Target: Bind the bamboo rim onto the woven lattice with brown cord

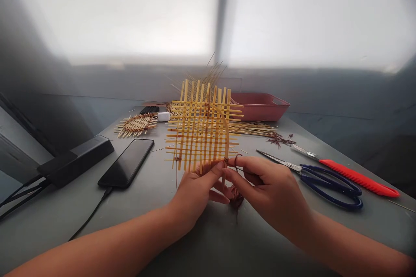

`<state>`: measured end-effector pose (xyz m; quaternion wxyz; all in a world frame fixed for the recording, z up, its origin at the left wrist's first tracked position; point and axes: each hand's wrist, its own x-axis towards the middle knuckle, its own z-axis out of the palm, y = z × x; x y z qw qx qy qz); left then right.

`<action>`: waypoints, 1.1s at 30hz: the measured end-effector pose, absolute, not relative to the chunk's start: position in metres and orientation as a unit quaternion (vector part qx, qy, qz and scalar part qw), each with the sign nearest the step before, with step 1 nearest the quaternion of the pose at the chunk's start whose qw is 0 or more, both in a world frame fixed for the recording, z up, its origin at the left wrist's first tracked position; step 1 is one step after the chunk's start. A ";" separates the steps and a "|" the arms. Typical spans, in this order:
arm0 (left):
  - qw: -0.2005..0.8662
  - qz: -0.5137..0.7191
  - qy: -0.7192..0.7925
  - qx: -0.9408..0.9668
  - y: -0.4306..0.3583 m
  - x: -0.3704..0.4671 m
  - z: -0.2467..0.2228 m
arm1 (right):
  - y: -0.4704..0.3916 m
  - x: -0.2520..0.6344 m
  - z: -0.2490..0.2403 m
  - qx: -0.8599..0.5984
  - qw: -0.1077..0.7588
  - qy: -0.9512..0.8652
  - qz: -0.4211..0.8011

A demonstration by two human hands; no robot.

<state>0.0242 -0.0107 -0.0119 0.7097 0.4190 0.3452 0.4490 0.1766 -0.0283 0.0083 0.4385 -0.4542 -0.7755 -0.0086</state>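
Upright above the table stands a woven bamboo panel (198,132), an open grid of flat yellow strips with loose ends on its sides. My left hand (199,188) grips its lower edge, the thumb pressed near the bottom right corner. A thin bent strip (226,132) curves down the panel's right side to that corner. There my right hand (266,184) pinches dark brown cord (238,160), which loops over the fingers beside a knot on the strip. Below the hands hangs a bundle of the same cord (236,197). Another tie sits at the panel's lower left.
At right lie blue-handled scissors (328,181) and a red-handled cutter (357,176). A phone (126,163) and black power strip (78,160) lie at left. Farther back are a round woven piece (138,124), a white case (163,116), bamboo sticks (253,128) and a pink basket (260,106).
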 end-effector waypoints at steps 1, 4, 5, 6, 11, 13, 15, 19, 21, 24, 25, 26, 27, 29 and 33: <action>0.711 0.450 0.341 0.419 -0.011 0.025 -0.012 | -0.028 0.177 0.008 -0.447 0.440 -0.778 -0.025; 0.718 0.456 0.316 0.421 -0.011 0.025 -0.015 | -0.029 0.177 0.008 -0.421 0.448 -0.788 -0.041; 0.722 0.459 0.306 0.419 -0.011 0.026 -0.015 | -0.030 0.177 0.008 -0.413 0.451 -0.790 -0.042; 0.726 0.461 0.298 0.414 -0.011 0.026 -0.016 | -0.031 0.177 0.009 -0.407 0.454 -0.791 -0.042; 0.754 0.456 0.283 0.378 -0.010 0.028 -0.016 | -0.034 0.178 0.014 -0.401 0.462 -0.789 -0.053; 0.758 0.454 0.280 0.374 -0.010 0.028 -0.014 | -0.034 0.178 0.013 -0.403 0.466 -0.786 -0.049; 0.758 0.459 0.278 0.370 -0.010 0.027 -0.014 | -0.032 0.179 0.013 -0.407 0.470 -0.782 -0.039; 0.764 0.465 0.271 0.356 -0.010 0.024 -0.013 | -0.026 0.184 0.015 -0.401 0.472 -0.784 -0.035; 0.774 0.457 0.254 0.356 -0.010 0.022 -0.013 | -0.024 0.187 0.017 -0.395 0.475 -0.786 -0.020; 0.792 0.436 0.222 0.365 -0.011 0.021 -0.012 | -0.021 0.190 0.017 -0.398 0.469 -0.785 0.067; 0.800 0.424 0.211 0.368 -0.010 0.020 -0.013 | -0.020 0.191 0.016 -0.401 0.469 -0.780 0.108; 0.809 0.410 0.201 0.370 -0.010 0.020 -0.013 | -0.019 0.192 0.015 -0.404 0.471 -0.770 0.147; 0.818 0.395 0.191 0.371 -0.010 0.019 -0.013 | -0.018 0.192 0.014 -0.404 0.478 -0.758 0.182; 0.833 0.364 0.177 0.377 -0.008 0.017 -0.014 | -0.016 0.193 0.012 -0.396 0.494 -0.738 0.233; 0.843 0.321 0.159 0.400 -0.005 0.013 -0.014 | -0.012 0.194 0.011 -0.371 0.486 -0.725 0.318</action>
